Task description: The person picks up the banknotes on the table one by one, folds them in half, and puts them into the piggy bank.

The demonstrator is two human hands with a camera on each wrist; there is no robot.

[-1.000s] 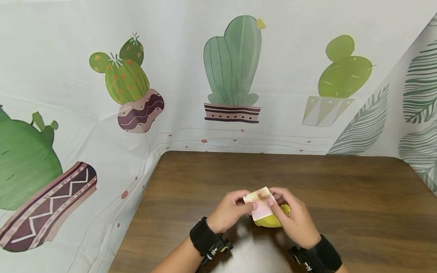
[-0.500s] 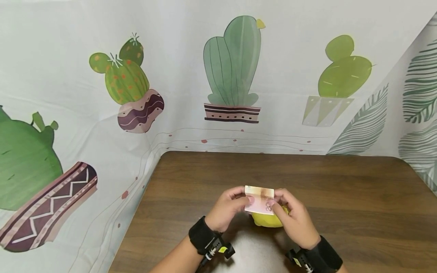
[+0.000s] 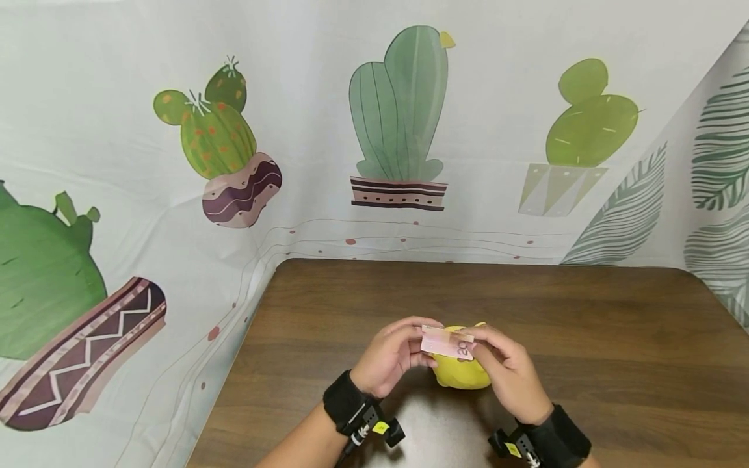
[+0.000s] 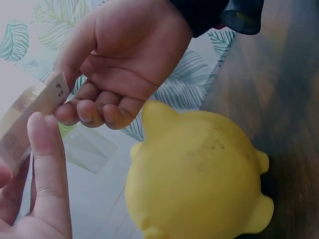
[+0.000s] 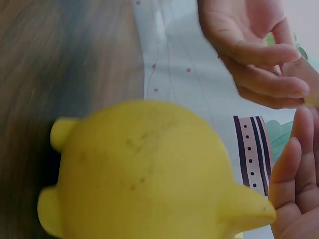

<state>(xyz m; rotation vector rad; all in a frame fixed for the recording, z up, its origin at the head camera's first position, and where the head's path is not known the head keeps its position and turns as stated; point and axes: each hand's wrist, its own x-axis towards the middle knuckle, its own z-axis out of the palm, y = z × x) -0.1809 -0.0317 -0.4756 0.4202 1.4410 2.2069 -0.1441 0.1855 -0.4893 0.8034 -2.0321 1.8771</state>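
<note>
Folded pink paper banknote [image 3: 447, 344] now lower, over round yellow plastic piggy bank [image 3: 462, 374]; left hand [image 3: 391, 356] & right hand [image 3: 504, 370] both pinch it, so it's lined up w/ the top.

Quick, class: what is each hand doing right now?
Left hand: pinches the folded pink paper banknote.
Right hand: pinches the same banknote's other end.
</note>
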